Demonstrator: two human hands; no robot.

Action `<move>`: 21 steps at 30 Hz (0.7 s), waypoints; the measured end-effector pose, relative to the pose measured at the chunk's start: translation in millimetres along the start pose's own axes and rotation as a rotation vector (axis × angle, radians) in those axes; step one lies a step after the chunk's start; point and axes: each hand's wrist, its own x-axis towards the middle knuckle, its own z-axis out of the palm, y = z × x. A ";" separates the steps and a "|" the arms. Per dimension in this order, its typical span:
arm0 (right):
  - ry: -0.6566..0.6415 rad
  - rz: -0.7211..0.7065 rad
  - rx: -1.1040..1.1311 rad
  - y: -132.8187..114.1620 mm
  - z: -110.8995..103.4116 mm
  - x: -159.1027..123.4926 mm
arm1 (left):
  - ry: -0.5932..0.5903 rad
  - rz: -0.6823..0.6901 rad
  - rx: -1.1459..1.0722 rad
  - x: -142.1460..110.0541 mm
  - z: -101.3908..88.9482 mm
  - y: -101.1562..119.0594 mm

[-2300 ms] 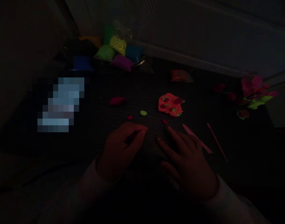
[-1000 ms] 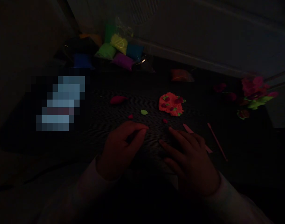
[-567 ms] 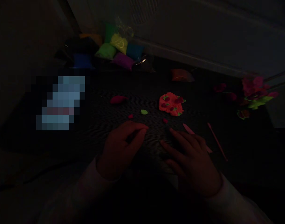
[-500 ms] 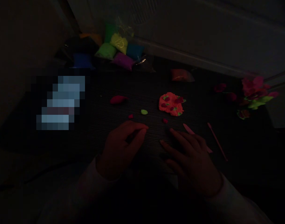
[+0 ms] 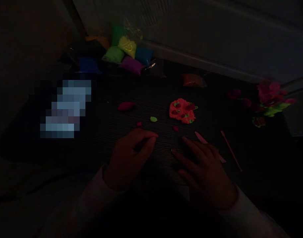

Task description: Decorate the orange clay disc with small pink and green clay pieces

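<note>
My left hand (image 5: 128, 157) has its thumb and index fingertips pressed together; whatever is between them is too small and dark to make out. Fingers apart, my right hand (image 5: 203, 172) lies over part of a pink clay knife (image 5: 200, 136) and holds nothing. Between and beyond the hands are a small red clay bit (image 5: 175, 128), a light green clay piece (image 5: 153, 119) and another red bit (image 5: 139, 124). A larger red clay lump (image 5: 126, 106) lies farther left. Past the fingertips, a flat orange clay shape (image 5: 182, 110) carries dark red and green pieces.
A thin pink stick tool (image 5: 231, 150) lies right of my right hand. Several bags of coloured clay (image 5: 132, 65) sit at the back left, an orange clay bag (image 5: 194, 80) at the back. Pink clay flowers (image 5: 272, 94) stand far right. A lit, blurred screen (image 5: 65, 107) is at left. The scene is very dark.
Both hands keep almost the same pose. The right hand has shifted very slightly to the right; the clay pieces stay where they were on the table.
</note>
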 end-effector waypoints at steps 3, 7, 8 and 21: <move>0.035 -0.043 0.025 2.8 -0.7 -1.1 | -0.004 -0.004 0.007 0.1 -0.1 -0.3; 0.094 -0.062 0.088 5.1 -2.8 -1.4 | -0.026 0.027 -0.008 0.6 0.7 4.1; 0.101 -0.059 0.097 4.9 -3.2 -1.2 | -0.050 0.039 -0.028 1.0 1.2 6.8; 0.195 -0.036 0.049 -1.9 -5.2 5.0 | -0.332 -0.128 -0.253 9.2 8.0 21.1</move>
